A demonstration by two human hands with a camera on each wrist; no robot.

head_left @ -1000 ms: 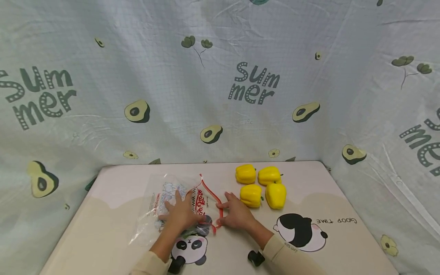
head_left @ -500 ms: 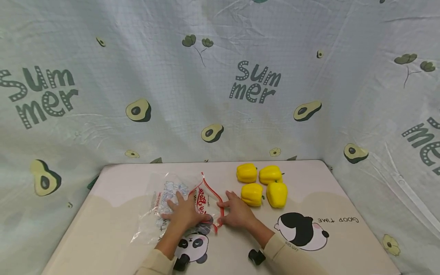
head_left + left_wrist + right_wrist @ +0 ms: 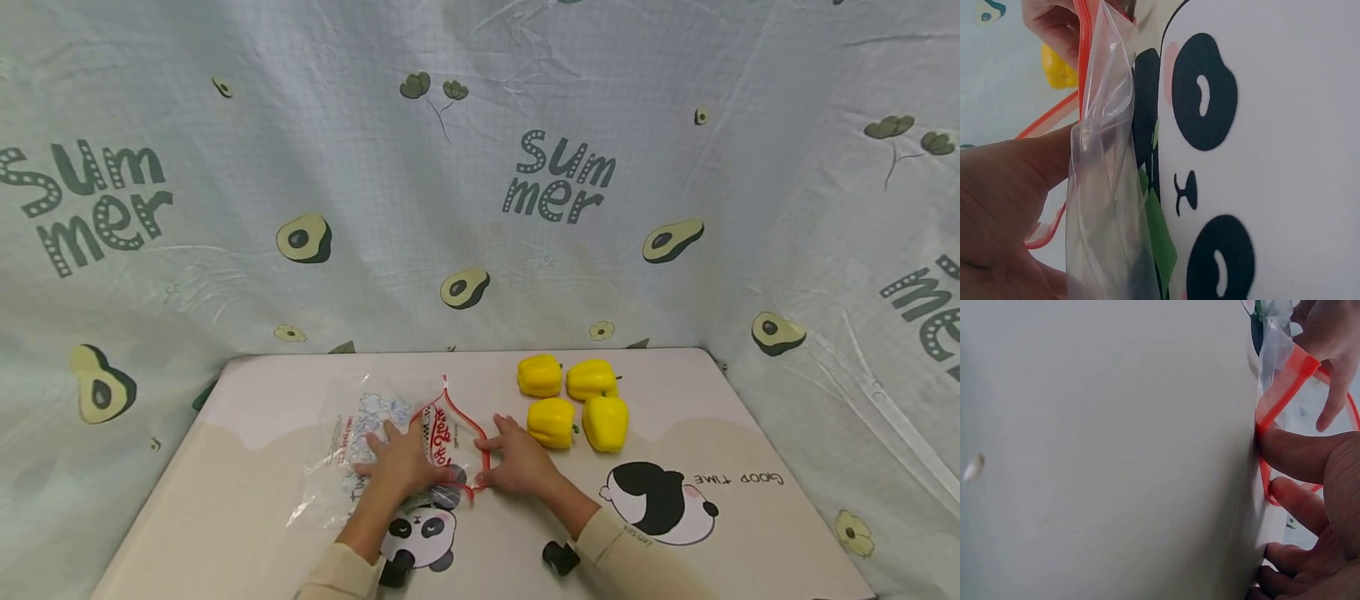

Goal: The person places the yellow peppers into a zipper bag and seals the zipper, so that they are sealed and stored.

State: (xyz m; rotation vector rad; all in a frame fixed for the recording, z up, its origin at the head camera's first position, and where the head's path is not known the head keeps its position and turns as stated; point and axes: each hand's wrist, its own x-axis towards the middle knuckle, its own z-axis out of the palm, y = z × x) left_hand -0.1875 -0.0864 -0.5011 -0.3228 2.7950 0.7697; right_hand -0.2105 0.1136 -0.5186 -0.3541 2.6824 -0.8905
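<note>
A clear zip bag (image 3: 442,437) with red and blue print lies flat on the table, its red-edged mouth spread apart toward the right. On top of it rests my left hand (image 3: 401,462), fingers splayed, with the thumb reaching to the mouth. My right hand (image 3: 521,458) touches the red rim at the right side, its thumb and index finger set apart along the edge. In the right wrist view those fingertips (image 3: 1275,450) press the red strip (image 3: 1288,384) against the table. The left wrist view shows the left thumb (image 3: 1054,153) against the bag's plastic (image 3: 1107,187).
Several yellow bell peppers (image 3: 551,422) sit in a cluster just beyond the right hand. The pale table (image 3: 247,467) has a printed panda (image 3: 427,537) and a printed black-and-white animal (image 3: 660,504). A patterned curtain (image 3: 375,208) hangs behind it.
Both hands keep nearly the same places on the bag, and the bag's mouth stays spread. The whole view has shifted slightly; the peppers have not moved on the table.
</note>
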